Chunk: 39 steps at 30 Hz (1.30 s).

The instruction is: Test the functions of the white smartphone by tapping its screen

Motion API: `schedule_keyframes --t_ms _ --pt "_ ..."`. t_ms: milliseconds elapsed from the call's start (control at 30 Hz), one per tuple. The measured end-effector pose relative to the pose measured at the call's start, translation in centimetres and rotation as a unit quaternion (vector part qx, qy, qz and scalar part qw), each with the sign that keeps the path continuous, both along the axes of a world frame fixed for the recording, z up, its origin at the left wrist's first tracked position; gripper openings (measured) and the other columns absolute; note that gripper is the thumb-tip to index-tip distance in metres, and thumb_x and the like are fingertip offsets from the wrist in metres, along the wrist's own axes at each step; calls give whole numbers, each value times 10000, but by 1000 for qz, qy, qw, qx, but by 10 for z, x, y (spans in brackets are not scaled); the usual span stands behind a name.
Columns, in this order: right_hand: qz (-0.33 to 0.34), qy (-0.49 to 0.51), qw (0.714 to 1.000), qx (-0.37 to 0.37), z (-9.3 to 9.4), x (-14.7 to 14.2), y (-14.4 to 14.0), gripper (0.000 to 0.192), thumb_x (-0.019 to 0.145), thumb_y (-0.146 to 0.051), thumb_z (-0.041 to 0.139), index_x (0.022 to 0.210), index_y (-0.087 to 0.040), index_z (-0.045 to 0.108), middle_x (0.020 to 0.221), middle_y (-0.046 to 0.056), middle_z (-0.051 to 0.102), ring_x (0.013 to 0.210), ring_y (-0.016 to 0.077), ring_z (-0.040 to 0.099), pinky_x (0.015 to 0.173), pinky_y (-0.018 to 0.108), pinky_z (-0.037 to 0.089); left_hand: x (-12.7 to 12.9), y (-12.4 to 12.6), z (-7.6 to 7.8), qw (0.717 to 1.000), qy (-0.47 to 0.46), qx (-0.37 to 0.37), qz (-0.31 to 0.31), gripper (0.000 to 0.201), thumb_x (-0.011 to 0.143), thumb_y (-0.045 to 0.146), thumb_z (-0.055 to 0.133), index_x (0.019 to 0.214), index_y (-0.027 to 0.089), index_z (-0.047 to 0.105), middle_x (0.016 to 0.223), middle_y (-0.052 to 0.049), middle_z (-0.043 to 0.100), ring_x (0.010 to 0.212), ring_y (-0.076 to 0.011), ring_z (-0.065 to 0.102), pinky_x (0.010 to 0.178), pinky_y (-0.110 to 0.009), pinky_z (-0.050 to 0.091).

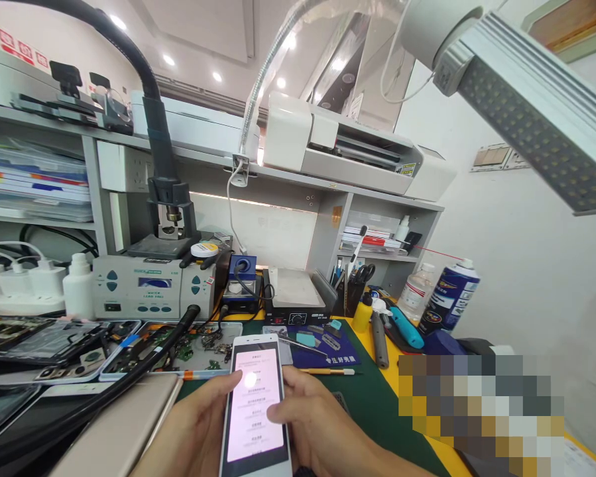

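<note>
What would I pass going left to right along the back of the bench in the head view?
White bottle → grey rework station → blue soldering stand → black hot plate → pen holder with scissors → clear bottle → blue spray can.

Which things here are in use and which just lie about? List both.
In use: white phone, lit, held by left hand and right hand, both thumbs on its screen.

Lying about: blue spray can, white bottle, rework station, opened phones, scissors.
</note>
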State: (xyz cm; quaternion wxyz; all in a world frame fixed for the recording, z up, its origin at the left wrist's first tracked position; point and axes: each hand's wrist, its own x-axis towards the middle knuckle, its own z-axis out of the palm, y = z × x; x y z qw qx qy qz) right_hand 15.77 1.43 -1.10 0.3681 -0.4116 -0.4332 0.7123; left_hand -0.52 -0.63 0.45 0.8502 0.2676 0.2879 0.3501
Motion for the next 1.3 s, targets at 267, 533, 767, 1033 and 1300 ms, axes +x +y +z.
schedule_keyframes --t_ms 267,533,767,1033,1300 --pt "-3 -4 1000 -1 0 -1 -1 719 574 -270 645 1274 -128 560 1082 140 747 842 289 738 491 272 511 -2 0 8 1000 18 -8 -20 636 964 483 490 1514 218 311 1113 -175 736 764 -301 745 536 -330 534" --pt "-9 -14 1000 -16 5 -1 -2 718 560 -307 644 1253 -138 562 1032 127 754 784 279 730 458 259 483 -1 -1 12 999 35 -9 -4 629 956 476 499 1503 220 324 1119 -180 727 779 -311 743 510 -323 521" --pt "-13 17 1000 9 -12 1 3 612 675 -302 617 1259 -135 544 992 121 747 706 269 717 470 312 504 -1 0 9 1000 25 -9 -4 654 948 491 519 1510 215 326 1073 -171 744 726 -296 741 506 -322 524" --pt "-21 13 1000 -4 -12 0 2 644 630 -296 615 1246 -130 530 932 110 749 745 279 719 507 310 503 2 2 -3 1000 29 2 -10 588 931 460 544 1439 185 432 1030 -177 747 679 -271 726 517 -313 520" --pt "49 14 998 37 8 0 -4 769 443 -89 707 1193 -149 548 1087 113 724 973 307 705 638 296 516 1 1 -8 999 40 16 4 512 936 470 526 1353 172 525 934 -158 755 562 -223 688 481 -286 511"
